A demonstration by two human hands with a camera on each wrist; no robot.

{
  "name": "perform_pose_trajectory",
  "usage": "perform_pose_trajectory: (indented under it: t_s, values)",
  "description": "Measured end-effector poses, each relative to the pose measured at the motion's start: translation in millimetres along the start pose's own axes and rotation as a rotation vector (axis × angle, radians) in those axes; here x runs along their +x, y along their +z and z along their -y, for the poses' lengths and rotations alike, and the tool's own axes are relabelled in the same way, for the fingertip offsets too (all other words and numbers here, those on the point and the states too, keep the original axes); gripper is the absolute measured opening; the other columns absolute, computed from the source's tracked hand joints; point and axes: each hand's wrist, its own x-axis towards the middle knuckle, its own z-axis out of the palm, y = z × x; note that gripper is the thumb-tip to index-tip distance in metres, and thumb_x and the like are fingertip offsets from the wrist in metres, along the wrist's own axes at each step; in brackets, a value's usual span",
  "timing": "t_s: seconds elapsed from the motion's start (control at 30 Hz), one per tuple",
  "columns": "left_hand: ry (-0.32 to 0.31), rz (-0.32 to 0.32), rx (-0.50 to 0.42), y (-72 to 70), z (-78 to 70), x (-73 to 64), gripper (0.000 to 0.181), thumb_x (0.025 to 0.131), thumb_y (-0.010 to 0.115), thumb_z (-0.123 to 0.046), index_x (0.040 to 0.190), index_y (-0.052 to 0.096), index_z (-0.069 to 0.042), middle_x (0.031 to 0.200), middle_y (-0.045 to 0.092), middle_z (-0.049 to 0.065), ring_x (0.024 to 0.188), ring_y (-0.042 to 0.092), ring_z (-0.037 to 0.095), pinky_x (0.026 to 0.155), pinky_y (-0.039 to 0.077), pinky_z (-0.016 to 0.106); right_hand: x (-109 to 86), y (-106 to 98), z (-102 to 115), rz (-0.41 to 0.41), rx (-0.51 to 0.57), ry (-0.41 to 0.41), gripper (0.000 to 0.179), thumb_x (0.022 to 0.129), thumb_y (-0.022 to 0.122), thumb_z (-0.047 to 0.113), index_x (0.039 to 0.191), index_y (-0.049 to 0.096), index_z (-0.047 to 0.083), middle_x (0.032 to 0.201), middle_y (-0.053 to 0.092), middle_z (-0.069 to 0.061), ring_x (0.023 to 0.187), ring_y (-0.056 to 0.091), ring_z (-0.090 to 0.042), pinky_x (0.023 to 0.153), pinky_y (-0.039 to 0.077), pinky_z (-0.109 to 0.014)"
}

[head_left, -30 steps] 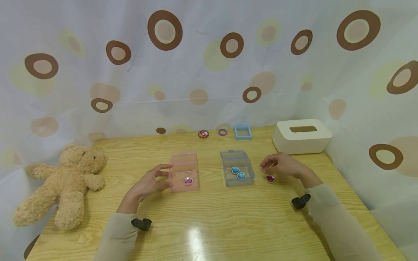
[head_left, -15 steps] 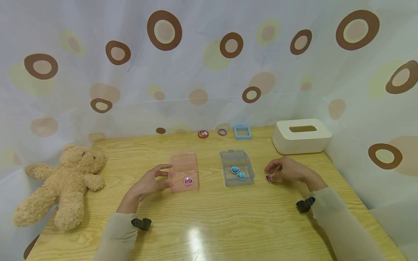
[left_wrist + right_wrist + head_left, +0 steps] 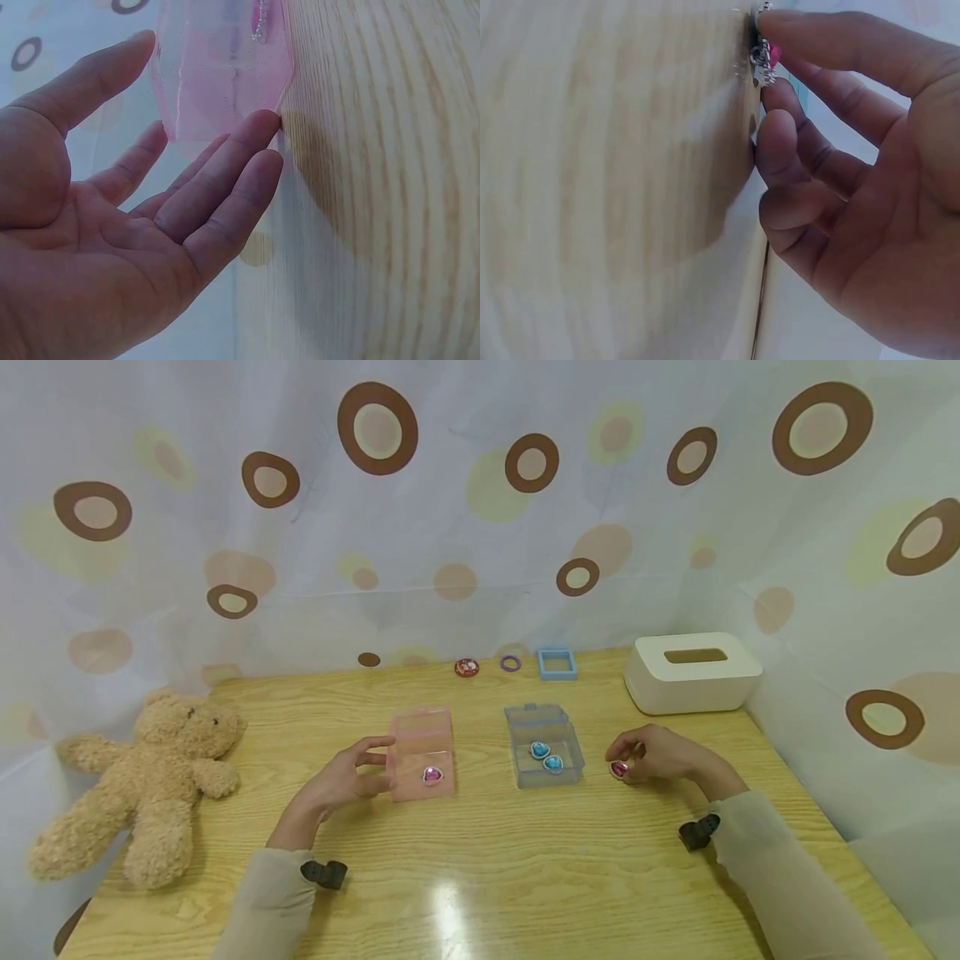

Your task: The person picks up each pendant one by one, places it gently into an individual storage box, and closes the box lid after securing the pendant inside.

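Note:
My right hand pinches a deep pink teardrop gem pendant at the table surface, right of a clear blue-grey box. In the right wrist view the pendant stands nearly edge-on, silver-rimmed with a small loop, between thumb and fingers. Two blue teardrop gem pendants lie inside the blue-grey box, whose lid is folded back. My left hand has its fingers spread at the left edge of a clear pink box, also with its lid back. One pink gem pendant sits in it.
A teddy bear lies at the left. Along the back are a red round badge, a purple ring and a light blue square frame. A white tissue box stands at the back right, by the patterned curtain.
My right hand has moved slightly right and down onto the deep pink pendant and now pinches it. The left hand and both boxes have stayed put.

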Motion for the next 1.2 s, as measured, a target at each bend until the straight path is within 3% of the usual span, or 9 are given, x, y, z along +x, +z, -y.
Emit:
perform_pose_trajectory:
  t_s: [0.53,1.2]
  values:
    - [-0.017,-0.014,-0.005,1.4,2.0,1.6,0.072,0.093,0.070,-0.013,0.154,0.033,-0.011,0.147,0.045,0.029,0.123,0.057,0.039,0.090,0.056,0.043,3.2,3.3,-0.2,-0.080,-0.065,0.031,0.024,0.085,0.077,0.016,0.109,0.072,0.012,0.094,0.069,-0.002,0.085,0.057,-0.015,0.074,0.048,-0.031]
    - [-0.006,-0.004,-0.008,-0.4,1.1,0.8,0.073,0.093,0.069,-0.013,0.155,0.032,-0.009,0.147,0.044,0.030,0.121,0.059,0.038,0.089,0.056,0.043,5.3,4.0,1.3,-0.105,-0.086,0.028,0.027,0.085,0.076,0.013,0.111,0.070,0.009,0.091,0.065,-0.002,0.081,0.055,-0.016,0.071,0.045,-0.030]
